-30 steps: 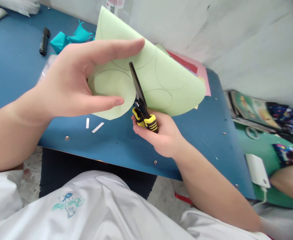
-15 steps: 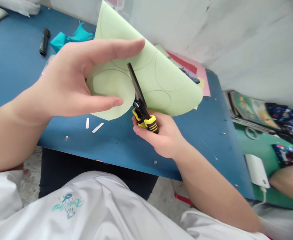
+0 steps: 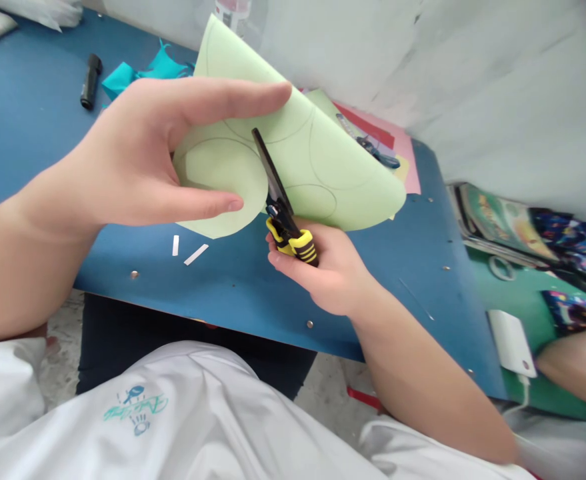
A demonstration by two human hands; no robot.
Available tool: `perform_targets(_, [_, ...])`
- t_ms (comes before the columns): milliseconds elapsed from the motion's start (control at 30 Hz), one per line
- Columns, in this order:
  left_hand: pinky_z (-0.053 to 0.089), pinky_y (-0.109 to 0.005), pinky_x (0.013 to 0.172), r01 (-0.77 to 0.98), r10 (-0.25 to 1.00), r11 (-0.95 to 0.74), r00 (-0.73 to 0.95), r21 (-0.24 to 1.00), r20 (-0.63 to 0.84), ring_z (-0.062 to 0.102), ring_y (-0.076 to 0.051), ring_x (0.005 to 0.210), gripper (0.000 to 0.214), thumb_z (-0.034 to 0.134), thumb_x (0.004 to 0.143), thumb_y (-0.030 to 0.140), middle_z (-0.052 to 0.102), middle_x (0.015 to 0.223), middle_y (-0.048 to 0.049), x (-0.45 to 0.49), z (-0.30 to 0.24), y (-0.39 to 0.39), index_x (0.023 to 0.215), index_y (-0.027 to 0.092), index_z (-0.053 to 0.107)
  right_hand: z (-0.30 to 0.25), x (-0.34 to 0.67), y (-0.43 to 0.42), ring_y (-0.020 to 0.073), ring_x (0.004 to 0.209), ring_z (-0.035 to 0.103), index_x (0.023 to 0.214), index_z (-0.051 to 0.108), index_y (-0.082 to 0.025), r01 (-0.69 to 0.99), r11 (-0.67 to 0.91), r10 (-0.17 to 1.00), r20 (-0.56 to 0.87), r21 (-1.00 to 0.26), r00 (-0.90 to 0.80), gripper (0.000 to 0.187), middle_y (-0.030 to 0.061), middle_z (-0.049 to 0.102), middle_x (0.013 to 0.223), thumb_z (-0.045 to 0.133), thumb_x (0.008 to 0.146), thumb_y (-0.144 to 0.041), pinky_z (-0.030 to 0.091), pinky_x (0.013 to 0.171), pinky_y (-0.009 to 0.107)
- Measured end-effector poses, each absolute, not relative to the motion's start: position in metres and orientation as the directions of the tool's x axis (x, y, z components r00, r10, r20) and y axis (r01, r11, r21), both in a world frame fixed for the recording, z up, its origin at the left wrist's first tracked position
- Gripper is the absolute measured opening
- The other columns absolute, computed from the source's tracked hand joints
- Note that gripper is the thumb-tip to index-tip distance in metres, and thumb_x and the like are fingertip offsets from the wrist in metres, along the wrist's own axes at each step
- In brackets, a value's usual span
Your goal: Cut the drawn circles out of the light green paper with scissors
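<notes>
Scissors (image 3: 281, 217), blade tip shifted slightly left, gripped in right hand (image 3: 333, 270).
Green paper (image 3: 317, 157), circle-marked, behind visible blade, held by left hand (image 3: 135, 150), thumb and index finger spread wide; blue table (image 3: 253, 293) below; two white strips (image 3: 196, 255) near; black marker (image 3: 91, 82) far left.

Sheet (image 3: 353, 160) above table (image 3: 253, 293), left hand (image 3: 133, 157) at its left side. Scissors (image 3: 281, 212) in right hand (image 3: 333, 273), one blade (image 3: 272, 170) in front of sheet. Marker (image 3: 91, 81) on table, beyond left hand. Two strips (image 3: 196, 255) on table, between left forearm (image 3: 33, 267) and right hand. Second table (image 3: 527, 290), right: ring (image 3: 491, 268) between booklets (image 3: 507, 220) and corded device (image 3: 511, 341).
</notes>
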State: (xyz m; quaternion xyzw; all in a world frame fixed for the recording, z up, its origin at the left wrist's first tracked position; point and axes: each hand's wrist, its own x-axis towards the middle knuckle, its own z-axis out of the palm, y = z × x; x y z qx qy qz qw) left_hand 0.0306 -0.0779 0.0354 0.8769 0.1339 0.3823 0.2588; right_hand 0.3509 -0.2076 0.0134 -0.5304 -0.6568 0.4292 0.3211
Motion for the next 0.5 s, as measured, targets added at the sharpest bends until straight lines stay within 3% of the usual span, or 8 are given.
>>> perform_targets(100, [0.074,-0.054,0.133,0.002,0.401,-0.835,0.688,0.55,0.606,0.091,-0.038,0.141,0.106,0.098,0.109,0.078,0.091,0.153,-0.0142,0.033,0.039,-0.075,0.187,0.01,0.072,0.014,0.352,-0.208,0.0283,0.088,0.075,0.104,0.078,-0.024,0.424,0.069,0.969,-0.041,-0.903,-0.244,0.028,0.0064,0.08,0.093,0.09,0.094,-0.047,0.059,0.085,0.044])
perform_targets(167, [0.075,-0.059,0.133,0.117,0.534,-0.77,0.655,0.627,0.534,0.092,-0.036,0.139,0.091,0.097,0.115,0.067,0.092,0.149,-0.0121,0.038,0.047,-0.076,0.184,0.012,0.076,0.013,0.352,-0.208,0.0285,0.088,0.075,0.105,0.077,-0.024,0.424,0.073,0.969,-0.036,-0.903,-0.245,0.029,0.0063,0.08,0.093,0.09,0.095,-0.048,0.058,0.084,0.044])
perform_targets(267, [0.077,-0.071,0.126,0.071,0.642,-0.61,0.629,0.789,0.439,0.094,-0.041,0.127,0.091,0.12,0.089,0.063,0.094,0.123,-0.0114,0.05,0.059,-0.072,0.155,0.006,0.094,0.011,0.353,-0.208,0.0274,0.085,0.075,0.106,0.077,-0.023,0.424,0.088,0.968,-0.024,-0.902,-0.251,0.03,0.0058,0.08,0.092,0.09,0.094,-0.048,0.058,0.082,0.043])
perform_targets(333, [0.077,-0.077,0.123,0.08,0.722,-0.505,0.585,0.859,0.37,0.094,-0.042,0.12,0.082,0.123,0.084,0.058,0.09,0.104,-0.0094,0.054,0.062,-0.067,0.14,0.003,0.097,0.01,0.353,-0.208,0.0264,0.084,0.074,0.105,0.078,-0.023,0.428,0.097,0.967,-0.017,-0.899,-0.254,0.029,0.0055,0.081,0.092,0.09,0.095,-0.047,0.058,0.081,0.042])
perform_targets(500, [0.076,-0.078,0.12,0.026,0.578,-0.643,0.673,0.765,0.463,0.093,-0.038,0.116,0.113,0.129,0.069,0.058,0.091,0.118,-0.0095,0.049,0.059,-0.061,0.162,0.006,0.09,0.01,0.352,-0.209,0.0259,0.083,0.074,0.105,0.079,-0.023,0.427,0.1,0.968,-0.012,-0.899,-0.252,0.026,0.005,0.08,0.09,0.088,0.096,-0.046,0.057,0.08,0.041])
